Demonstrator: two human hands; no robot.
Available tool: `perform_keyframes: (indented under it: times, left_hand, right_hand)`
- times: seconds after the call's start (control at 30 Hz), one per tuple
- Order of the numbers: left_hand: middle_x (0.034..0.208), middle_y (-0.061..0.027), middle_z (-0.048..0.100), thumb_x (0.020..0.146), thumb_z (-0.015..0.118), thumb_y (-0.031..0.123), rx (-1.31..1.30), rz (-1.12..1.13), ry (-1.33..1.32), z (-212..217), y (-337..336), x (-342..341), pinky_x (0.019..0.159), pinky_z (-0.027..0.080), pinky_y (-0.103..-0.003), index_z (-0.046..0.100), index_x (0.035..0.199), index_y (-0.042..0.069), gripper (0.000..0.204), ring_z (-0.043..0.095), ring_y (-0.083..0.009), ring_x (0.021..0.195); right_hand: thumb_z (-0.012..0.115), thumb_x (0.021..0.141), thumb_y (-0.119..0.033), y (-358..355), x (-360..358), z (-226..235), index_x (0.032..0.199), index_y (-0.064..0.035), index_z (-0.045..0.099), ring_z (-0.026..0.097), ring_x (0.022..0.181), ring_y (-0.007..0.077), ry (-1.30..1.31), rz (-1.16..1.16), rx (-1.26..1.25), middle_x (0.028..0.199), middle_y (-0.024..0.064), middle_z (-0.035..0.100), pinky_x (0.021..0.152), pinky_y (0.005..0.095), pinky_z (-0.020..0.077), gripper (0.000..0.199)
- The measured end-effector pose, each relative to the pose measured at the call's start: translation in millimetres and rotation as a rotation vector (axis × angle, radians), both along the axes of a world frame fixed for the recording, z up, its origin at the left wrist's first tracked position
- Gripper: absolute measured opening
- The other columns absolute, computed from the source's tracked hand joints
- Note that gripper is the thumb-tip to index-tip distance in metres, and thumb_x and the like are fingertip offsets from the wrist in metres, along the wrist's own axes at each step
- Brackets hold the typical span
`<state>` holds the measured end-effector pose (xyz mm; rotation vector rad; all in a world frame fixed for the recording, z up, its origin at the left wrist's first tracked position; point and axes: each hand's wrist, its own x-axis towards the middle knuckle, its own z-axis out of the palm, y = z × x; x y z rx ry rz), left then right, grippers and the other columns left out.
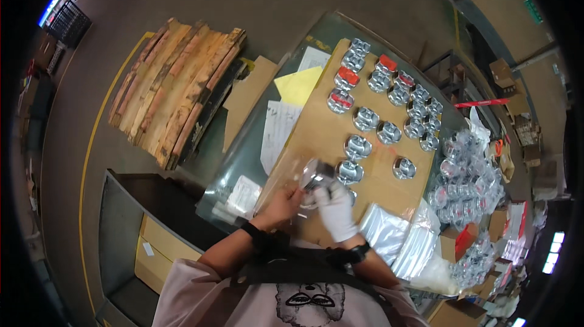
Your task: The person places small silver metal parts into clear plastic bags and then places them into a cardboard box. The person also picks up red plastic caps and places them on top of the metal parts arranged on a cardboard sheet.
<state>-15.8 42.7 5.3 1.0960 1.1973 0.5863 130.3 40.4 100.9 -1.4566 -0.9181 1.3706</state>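
A shiny metal engine piston (316, 173) is held up over the near part of the cardboard-covered table. My right hand (336, 212), in a white glove, grips it from below. Close beside it, my bare left hand (281, 206) has its fingers pinched on what looks like a clear plastic bag (306, 200), blurred and hard to outline. Whether the piston is partly inside that bag I cannot tell. Several more pistons (366, 119) stand on the cardboard sheet (316, 129) ahead of my hands, a few with red pieces (347, 76) on top.
Flat clear bags (384, 229) lie right of my right hand. Farther right are piled bagged pistons (465, 175). Papers (280, 132) and a yellow sheet (298, 85) lie along the table's left side. A wooden pallet stack (176, 86) and a grey open cabinet (121, 229) stand to the left.
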Motion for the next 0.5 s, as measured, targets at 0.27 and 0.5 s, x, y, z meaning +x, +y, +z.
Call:
perform_keyframes:
  times: [0.27,0.5]
  left_hand:
    - [0.084,-0.0178,0.066,0.092,0.06,0.013,0.721,0.064,0.389,71.3,-27.5,-28.9,0.063,0.053,-0.036,0.06,0.124,0.008,0.033,0.066,-0.0326,0.071]
    - [0.075,-0.012,0.064,0.095,0.058,0.016,0.812,-0.128,0.156,103.9,-67.4,-12.8,0.06,0.052,-0.036,0.059,0.123,0.004,0.031,0.064,-0.0267,0.066]
  right_hand:
    - [0.063,0.084,-0.021,-40.7,-24.2,-46.4,0.098,-0.0001,0.061,0.065,0.071,0.0309,-1.229,0.607,0.45,0.085,0.0169,0.063,0.062,0.0389,0.0518,0.025]
    - [0.06,0.092,-0.023,-9.1,-27.3,-14.4,0.107,0.0025,0.062,0.063,0.086,0.0274,0.469,-0.007,-0.414,0.096,0.0166,0.065,0.08,0.0361,0.0504,0.03]
